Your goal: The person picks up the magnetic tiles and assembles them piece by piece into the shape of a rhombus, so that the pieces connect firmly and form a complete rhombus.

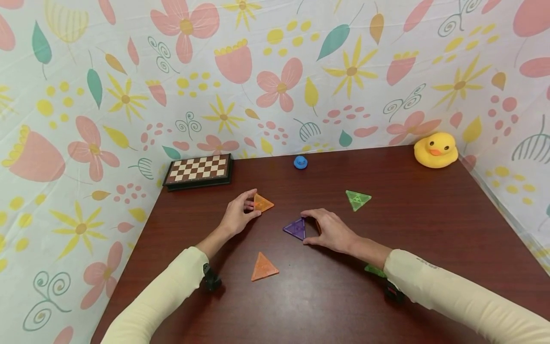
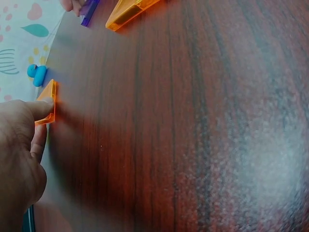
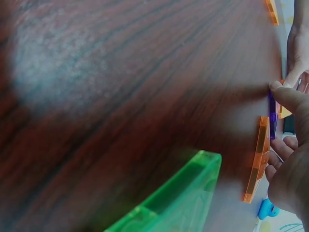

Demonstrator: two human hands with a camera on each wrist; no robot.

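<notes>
My left hand [image 1: 238,212] pinches a translucent orange triangular magnetic tile [image 1: 263,203] between thumb and fingers; the left wrist view shows this tile [image 2: 52,104] too. To its right, my right hand [image 1: 333,231] holds a purple triangular magnetic tile [image 1: 295,229] at its right side, thumb on the near corner and a finger on the far one. Another orange tile [image 3: 257,162] lies by the right hand's fingers, mostly hidden by them in the head view. A third orange tile [image 1: 264,267] lies nearer the front, between the forearms.
A green triangular tile [image 1: 358,199] lies at the right, and another green tile [image 3: 188,198] is partly under the right forearm. Along the back stand a checkered board box [image 1: 198,170], a small blue duck [image 1: 301,162] and a large yellow duck [image 1: 436,151]. Flowered cloth [image 1: 279,91] borders the table.
</notes>
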